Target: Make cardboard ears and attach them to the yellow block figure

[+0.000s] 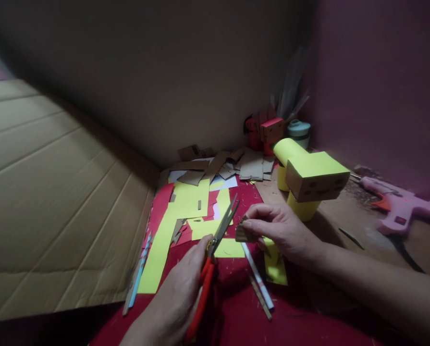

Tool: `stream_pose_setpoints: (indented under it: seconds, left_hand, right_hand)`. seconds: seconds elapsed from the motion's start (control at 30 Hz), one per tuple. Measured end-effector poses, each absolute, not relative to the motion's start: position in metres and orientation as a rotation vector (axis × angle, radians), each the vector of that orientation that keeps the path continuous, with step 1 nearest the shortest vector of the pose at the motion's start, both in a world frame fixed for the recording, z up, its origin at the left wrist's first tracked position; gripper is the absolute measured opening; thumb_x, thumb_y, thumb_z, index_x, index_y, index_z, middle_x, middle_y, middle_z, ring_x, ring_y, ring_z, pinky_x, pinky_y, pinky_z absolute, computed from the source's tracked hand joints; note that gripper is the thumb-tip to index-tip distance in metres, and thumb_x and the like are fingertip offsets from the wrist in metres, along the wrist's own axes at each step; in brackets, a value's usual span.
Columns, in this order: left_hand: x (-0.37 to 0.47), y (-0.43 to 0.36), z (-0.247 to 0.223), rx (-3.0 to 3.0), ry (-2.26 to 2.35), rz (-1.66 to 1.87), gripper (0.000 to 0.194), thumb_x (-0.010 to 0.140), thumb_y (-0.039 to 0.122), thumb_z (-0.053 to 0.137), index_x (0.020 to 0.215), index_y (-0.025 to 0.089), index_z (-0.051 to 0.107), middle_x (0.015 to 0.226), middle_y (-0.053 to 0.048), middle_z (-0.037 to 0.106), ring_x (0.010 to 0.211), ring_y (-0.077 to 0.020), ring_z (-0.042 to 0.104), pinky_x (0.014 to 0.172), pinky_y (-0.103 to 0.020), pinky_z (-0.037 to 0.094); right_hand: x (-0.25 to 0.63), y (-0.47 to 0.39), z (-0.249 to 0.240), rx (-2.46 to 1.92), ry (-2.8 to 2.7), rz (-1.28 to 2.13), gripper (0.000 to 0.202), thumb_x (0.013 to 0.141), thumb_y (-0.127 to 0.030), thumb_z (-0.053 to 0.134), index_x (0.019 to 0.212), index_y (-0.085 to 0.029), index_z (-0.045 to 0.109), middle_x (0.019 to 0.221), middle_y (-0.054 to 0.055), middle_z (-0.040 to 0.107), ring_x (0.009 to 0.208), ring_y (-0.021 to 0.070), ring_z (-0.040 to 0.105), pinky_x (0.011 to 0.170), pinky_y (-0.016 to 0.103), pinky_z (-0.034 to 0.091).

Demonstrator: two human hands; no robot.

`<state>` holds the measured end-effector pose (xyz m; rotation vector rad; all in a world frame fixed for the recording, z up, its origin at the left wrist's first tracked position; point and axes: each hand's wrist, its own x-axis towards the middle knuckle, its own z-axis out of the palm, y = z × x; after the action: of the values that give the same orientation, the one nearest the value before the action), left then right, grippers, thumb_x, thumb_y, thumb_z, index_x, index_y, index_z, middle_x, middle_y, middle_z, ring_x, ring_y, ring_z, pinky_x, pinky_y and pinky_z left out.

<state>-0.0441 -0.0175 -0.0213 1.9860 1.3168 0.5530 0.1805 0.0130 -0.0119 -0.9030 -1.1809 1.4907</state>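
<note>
My left hand (184,283) is wrapped round red-handled scissors (204,283), whose blades point up and away and stand slightly apart. Across from the blades, my right hand (272,228) pinches a small piece of corrugated cardboard (244,231) between thumb and fingers. The blades and the cardboard do not touch. Below lie yellow paper pieces (189,197), a white strip (258,276) and a thin cardboard strip (260,298). Beyond my right hand stands a yellow paper figure (317,175) with a box-shaped cardboard head and a tube body.
A pink glue gun (398,202) lies at the right with its cord. Cardboard scraps (251,164) are piled at the back, near a red paper figure (271,130) and a lidded teal container (299,132). A large cardboard panel (63,202) leans along the left.
</note>
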Motion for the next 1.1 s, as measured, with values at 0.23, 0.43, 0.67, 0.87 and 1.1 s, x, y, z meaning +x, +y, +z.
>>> stream_pose_setpoints:
  seconds: [0.23,0.43,0.67,0.87,1.1]
  left_hand:
    - [-0.039,-0.017,-0.004,2.034,1.296,0.434,0.039,0.091,0.034,0.033,0.123,0.021,0.053,0.073,-0.004,0.062,0.072,-0.0208,0.061,0.065,-0.031,0.052]
    - [-0.048,-0.017,-0.017,2.163,1.226,0.489,0.044,0.085,0.030,0.043,0.128,0.022,0.049,0.085,-0.007,0.067,0.080,-0.0221,0.063,0.069,-0.031,0.053]
    - [-0.050,-0.017,-0.020,2.131,1.230,0.468,0.045,0.086,0.029,0.041,0.131,0.023,0.047,0.082,-0.006,0.067,0.073,-0.0205,0.063,0.065,-0.030,0.053]
    - [-0.048,-0.016,-0.018,2.144,1.222,0.497,0.042,0.086,0.028,0.041,0.126,0.022,0.051,0.075,-0.005,0.065,0.065,-0.0180,0.060,0.058,-0.026,0.052]
    - [-0.052,-0.016,-0.021,2.189,1.224,0.420,0.049,0.090,0.031,0.039,0.137,0.020,0.040,0.080,-0.006,0.066,0.069,-0.0187,0.062,0.066,-0.028,0.052]
  right_hand:
    - [0.178,0.013,-0.013,-0.871,-1.160,1.530,0.010,0.074,-0.025,0.066,0.072,-0.016,0.066,0.069,0.002,0.067,0.071,0.0159,0.066,0.077,0.037,0.053]
    - [0.178,0.012,-0.010,-0.842,-1.169,1.557,0.009,0.073,-0.020,0.062,0.077,-0.015,0.069,0.081,0.006,0.073,0.082,0.0208,0.069,0.085,0.042,0.052]
    - [0.178,0.012,-0.011,-0.820,-1.169,1.556,0.009,0.073,-0.020,0.062,0.077,-0.016,0.069,0.080,0.005,0.073,0.082,0.0209,0.070,0.086,0.043,0.053]
    - [0.177,0.012,-0.011,-0.808,-1.157,1.572,0.009,0.073,-0.019,0.062,0.077,-0.016,0.069,0.080,0.005,0.074,0.082,0.0211,0.071,0.087,0.043,0.053]
    - [0.176,0.011,-0.011,-0.829,-1.149,1.575,0.010,0.074,-0.022,0.065,0.078,-0.015,0.070,0.082,0.006,0.075,0.083,0.0205,0.071,0.083,0.038,0.054]
